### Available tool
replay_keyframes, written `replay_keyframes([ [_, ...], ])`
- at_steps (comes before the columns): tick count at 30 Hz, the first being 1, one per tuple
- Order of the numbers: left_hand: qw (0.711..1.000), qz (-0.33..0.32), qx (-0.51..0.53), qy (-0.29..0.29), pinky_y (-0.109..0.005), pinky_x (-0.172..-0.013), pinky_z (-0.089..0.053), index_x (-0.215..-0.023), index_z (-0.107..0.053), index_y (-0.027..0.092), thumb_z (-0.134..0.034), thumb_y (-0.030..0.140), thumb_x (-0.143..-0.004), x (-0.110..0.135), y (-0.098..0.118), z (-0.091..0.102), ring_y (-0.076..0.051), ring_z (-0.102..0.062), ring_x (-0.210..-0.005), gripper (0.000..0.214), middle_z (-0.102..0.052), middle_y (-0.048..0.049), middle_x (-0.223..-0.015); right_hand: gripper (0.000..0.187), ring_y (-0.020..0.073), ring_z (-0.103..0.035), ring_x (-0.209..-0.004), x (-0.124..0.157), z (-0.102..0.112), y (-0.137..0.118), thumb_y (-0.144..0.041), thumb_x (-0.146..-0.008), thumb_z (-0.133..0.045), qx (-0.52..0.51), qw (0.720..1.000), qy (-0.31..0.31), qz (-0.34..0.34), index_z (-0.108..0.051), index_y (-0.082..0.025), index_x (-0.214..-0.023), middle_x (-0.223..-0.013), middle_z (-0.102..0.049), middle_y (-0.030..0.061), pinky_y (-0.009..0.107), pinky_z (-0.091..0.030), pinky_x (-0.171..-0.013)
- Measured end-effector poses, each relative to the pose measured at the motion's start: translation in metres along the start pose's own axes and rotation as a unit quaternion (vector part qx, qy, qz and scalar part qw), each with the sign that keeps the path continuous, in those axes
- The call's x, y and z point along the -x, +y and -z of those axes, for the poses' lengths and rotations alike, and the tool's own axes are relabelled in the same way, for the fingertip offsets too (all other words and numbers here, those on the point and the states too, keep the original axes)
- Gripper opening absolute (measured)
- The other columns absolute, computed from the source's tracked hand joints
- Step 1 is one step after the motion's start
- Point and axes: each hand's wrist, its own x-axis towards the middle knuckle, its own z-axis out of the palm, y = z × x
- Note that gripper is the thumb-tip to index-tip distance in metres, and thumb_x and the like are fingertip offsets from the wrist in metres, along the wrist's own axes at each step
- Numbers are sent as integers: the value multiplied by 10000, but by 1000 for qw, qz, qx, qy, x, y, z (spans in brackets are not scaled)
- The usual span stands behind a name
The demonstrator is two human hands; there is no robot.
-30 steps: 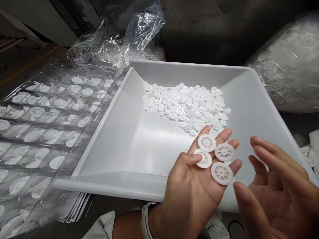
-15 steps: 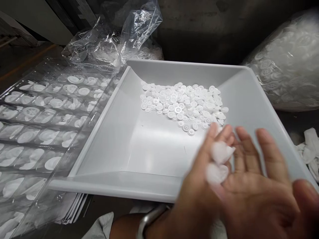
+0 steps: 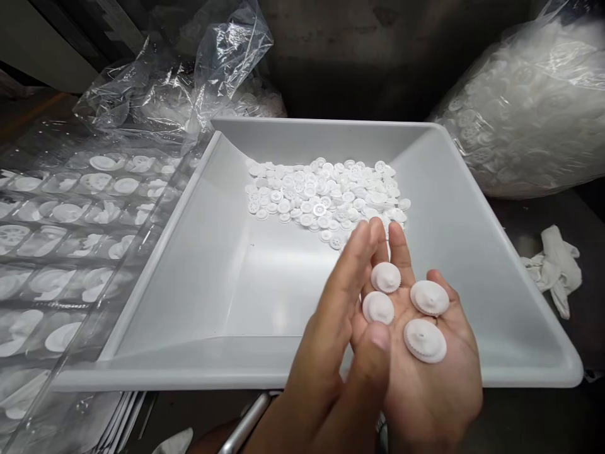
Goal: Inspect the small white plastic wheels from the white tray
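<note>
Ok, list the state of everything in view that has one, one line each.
Right hand: open, palm up, carrying gears.
Gears: four, white, hubs up.
Left hand: fingers extended, upright beside right hand.
Tray: level, holding pile.
Pile: loose, at far end.
Full bag: packed with gears.
Crumpled bag: slack.

Dark workbench (image 3: 543,416): wide grey plastic tray (image 3: 472,353) w/ heap of white plastic gear pcs (image 3: 321,195) inside, crumpled white cloth (image 3: 553,268) just right, bulging clear bag of pcs (image 3: 520,120) behind.
</note>
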Motion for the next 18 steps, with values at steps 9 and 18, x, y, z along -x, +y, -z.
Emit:
replay_keyframes([
  [9,912,-218,-342,-58,-247,-1070,-417,-1403,-427,432,-429,34,-896,-1,-28,26,-164,-398,-1384,645,-456,116,-1483,581,187,-370,-1380,-1,-5,-3,-512,-967,-173,-325,935,5,-143,-358,-286,-1469,-1416,-497,47,492,-371,-1110],
  [18,888,-193,-409,-80,-389,-1220,-236,-1414,-356,513,-452,182,-914,3,-33,27,-199,-213,-1478,607,-343,176,-1538,606,194,-536,-1250,-1,-7,-8,-235,-958,-30,-154,985,9,-82,-267,-134,-1507,-1329,-573,99,465,-521,-986],
])
